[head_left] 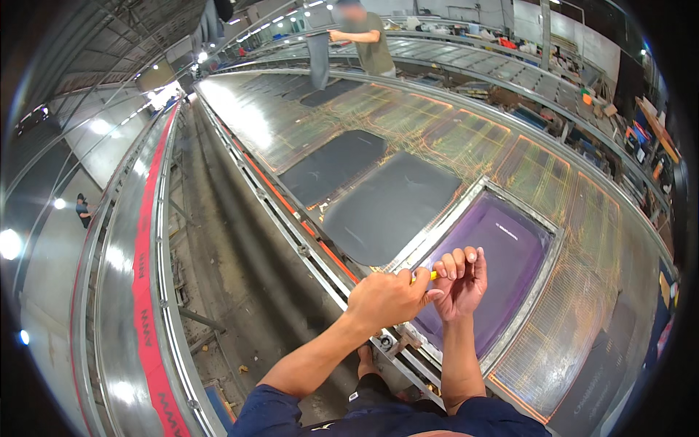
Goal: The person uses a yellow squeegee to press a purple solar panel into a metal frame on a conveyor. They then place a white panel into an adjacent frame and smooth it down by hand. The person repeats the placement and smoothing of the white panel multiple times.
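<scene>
Two bare hands, one slim yellow item between them. The left hand is closed, its fingers folded round the yellow item. The right hand is raised, palm toward the wearer, fingers curled; its fingertips are just beside the item's exposed end, and whether they grip it cannot be told.

The item is bright yellow, narrow and smooth-looking; most of it is covered by the left hand, so its full form cannot be determined. It is located above the near edge of one rectangular frame, pale, metallic and scuffed. Within the frame is one flat, purple-edged panel with rounded corners and one small white marking.

The frame lies on a long metallic surface, stained with orange and yellow-green lines. Just beyond the frame lie two large, matte, dark sheets, round-cornered, with faint pale marks. A third dark sheet, at lower right, is partly out of view.

Left of the walkway, one red band runs along a second metallic surface. Two other people are visible: one across the surface, holding a grey cloth; one at far left.
</scene>
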{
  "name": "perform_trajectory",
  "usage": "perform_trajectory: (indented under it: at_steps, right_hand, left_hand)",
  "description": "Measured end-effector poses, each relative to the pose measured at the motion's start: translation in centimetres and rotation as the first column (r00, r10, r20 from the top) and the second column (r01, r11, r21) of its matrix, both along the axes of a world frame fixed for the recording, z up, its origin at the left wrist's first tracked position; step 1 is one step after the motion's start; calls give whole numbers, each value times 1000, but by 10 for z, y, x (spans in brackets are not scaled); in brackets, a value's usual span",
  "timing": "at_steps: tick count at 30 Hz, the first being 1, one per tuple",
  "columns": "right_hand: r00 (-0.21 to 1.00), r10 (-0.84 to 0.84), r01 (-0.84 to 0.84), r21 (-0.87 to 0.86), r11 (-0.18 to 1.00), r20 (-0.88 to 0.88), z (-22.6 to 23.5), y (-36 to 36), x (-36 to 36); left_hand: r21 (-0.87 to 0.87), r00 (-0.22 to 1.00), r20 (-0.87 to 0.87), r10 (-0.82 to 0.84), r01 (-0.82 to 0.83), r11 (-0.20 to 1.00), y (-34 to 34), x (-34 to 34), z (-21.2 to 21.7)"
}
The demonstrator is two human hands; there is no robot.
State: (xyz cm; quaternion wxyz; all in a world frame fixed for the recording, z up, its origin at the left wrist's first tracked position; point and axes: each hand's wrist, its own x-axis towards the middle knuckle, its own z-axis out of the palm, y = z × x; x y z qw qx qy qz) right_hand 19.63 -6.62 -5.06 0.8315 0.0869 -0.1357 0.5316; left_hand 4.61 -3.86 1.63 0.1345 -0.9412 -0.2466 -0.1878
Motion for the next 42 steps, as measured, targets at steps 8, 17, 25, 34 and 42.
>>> perform_trajectory:
  at_steps: [8,17,25,34,42]
  right_hand:
    - [984,-179,179,-19,984,9,-3,-12,4]
    - [968,-216,228,-88,970,128,-19,-28,11]
    - [334,57,545,-243,802,941,-84,-96,-14]
    - [27,211,989,4,-145,977,-130,-261,123]
    - [187,755,806,341,-484,629,-229,-400,229]
  left_hand:
    - [5,985,-9,-172,172,985,18,15,-2]
    - [-192,977,7,-214,212,958,34,28,7]
    - [-332,970,178,-164,216,918,-24,22,76]
    - [-473,925,313,-215,348,810,-17,38,-10]
    - [-791,997,-51,49,-71,607,-3,-49,-134]
